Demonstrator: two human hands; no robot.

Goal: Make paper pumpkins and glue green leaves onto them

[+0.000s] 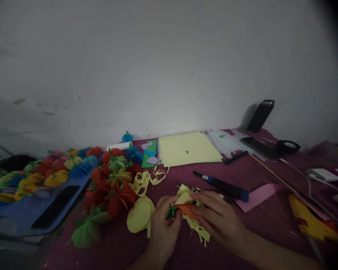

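Observation:
Between the fingers of my left hand (166, 221) and my right hand (216, 213) is an orange paper craft piece (187, 210), with yellow paper above it. Dark green paper shows at my left fingertips. My right thumb and fingers pinch its right side, and they hide part of it. Yellow paper scraps (198, 227) lie under and around my hands. Flat yellow paper circles (141, 213) rest left of my left hand, partly covered by it. A black and blue utility knife (225, 186) lies behind my right hand, with scissors partly hidden beside it.
Folded paper pumpkins (119, 198) crowd the left, with more on a blue board (56, 221) holding a dark phone-like slab. Yellow sheets (188, 148) lie at the back. A pink paper strip (260, 197), a thin stick (278, 176) and a white cable (305, 180) are right.

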